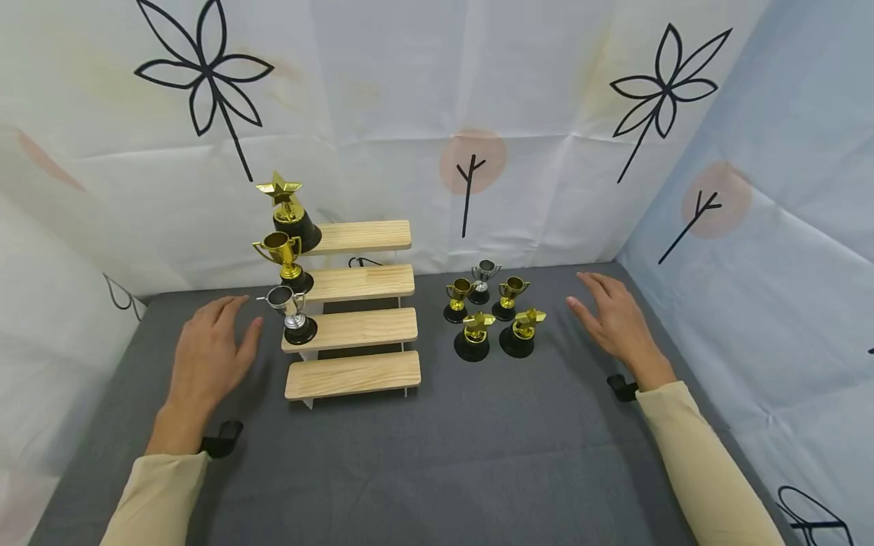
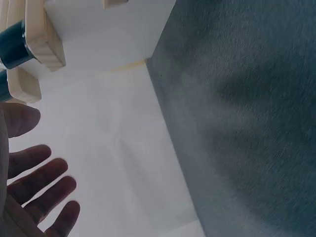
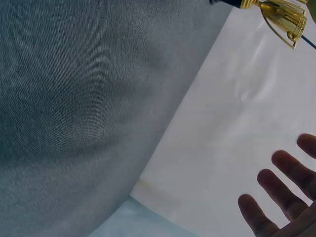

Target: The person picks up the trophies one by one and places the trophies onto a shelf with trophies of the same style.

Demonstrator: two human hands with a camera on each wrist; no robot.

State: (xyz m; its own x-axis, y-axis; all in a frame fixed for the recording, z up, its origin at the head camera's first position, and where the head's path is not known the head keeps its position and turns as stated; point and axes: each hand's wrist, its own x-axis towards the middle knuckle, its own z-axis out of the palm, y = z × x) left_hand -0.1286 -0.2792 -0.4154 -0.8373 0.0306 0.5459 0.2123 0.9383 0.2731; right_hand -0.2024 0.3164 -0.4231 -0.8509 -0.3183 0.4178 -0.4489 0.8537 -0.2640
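Note:
My left hand (image 1: 210, 353) hovers left of a stepped wooden shelf (image 1: 353, 374), its fingers relaxed and holding nothing. On the shelf's left end stand a gold star trophy (image 1: 293, 216) on the top step, a gold cup trophy (image 1: 287, 258) below it, and a silver cup trophy (image 1: 293, 315) on the third step. My right hand (image 1: 621, 326) is held apart to the right of a trophy group, also with nothing in it. That group has a silver cup (image 1: 482, 280), two gold cups (image 1: 456, 299) and two gold star trophies (image 1: 522, 334).
A grey cloth (image 1: 478, 455) covers the table. White patterned fabric (image 1: 382, 91) rises along the back, and more fabric (image 1: 785, 303) closes the right side. The bottom shelf step bears no trophy.

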